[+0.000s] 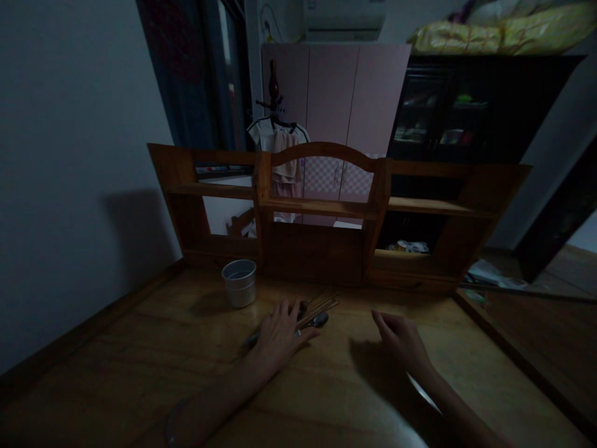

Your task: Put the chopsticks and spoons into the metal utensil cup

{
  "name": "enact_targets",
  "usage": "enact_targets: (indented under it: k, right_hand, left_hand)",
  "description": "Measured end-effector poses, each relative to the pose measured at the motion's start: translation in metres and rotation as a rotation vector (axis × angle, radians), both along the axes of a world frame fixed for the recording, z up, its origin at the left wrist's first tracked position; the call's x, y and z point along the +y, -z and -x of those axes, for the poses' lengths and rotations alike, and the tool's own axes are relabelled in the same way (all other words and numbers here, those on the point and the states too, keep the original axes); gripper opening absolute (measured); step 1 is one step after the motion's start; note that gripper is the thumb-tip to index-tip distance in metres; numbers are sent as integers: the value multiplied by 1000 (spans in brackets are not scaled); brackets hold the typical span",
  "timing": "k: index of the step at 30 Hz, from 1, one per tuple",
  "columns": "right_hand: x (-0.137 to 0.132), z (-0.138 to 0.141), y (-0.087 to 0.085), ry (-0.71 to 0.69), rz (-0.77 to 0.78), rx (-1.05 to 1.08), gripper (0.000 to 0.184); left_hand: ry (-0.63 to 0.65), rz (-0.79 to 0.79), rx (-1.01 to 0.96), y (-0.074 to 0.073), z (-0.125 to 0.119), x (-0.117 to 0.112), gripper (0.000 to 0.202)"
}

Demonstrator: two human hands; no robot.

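My left hand [280, 333] lies with spread fingers over a loose bunch of chopsticks [321, 306] and spoons [320, 320] on the wooden table. The chopstick ends and a spoon bowl stick out to its right, and part of the bunch is hidden under the palm. Behind it to the left stands an upright metal cup [240, 287]; its inside bottom is out of sight. On the right, my right hand [402, 339] hovers above the table with its fingers curled in. I see nothing held in it, and it is apart from the utensils.
A wooden shelf unit [321, 207] runs along the back of the table [317, 398], just behind the cup. A white wall [84, 186] bounds the left side. Farther back are a pink wardrobe [331, 93], hanging clothes [284, 140] and a dark cabinet [513, 106].
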State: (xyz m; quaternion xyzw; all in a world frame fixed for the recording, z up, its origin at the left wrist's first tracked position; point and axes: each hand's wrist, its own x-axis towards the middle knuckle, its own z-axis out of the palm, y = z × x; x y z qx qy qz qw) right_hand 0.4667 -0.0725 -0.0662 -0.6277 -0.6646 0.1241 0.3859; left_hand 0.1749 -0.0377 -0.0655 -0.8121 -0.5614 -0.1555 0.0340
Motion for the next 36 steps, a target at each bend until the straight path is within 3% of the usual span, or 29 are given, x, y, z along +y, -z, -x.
enact_targets:
  k: [7,14,23,36]
  right_hand:
    - [0,-1,0,-2,-17,-32,55]
    - [-1,-1,0,-7,-27,-27,54]
    - [-2,0,-2,-3,-24,-29,55]
    - [-2,-1,-1,-14,-24,-15,54]
  left_hand:
    - [42,-55,-21,-5,0,0,77]
    - [24,-176,-41,-13,-4,3,42]
    - [84,-99,90,-10,-2,5,38]
    - [232,-112,8,-5,-7,0,24]
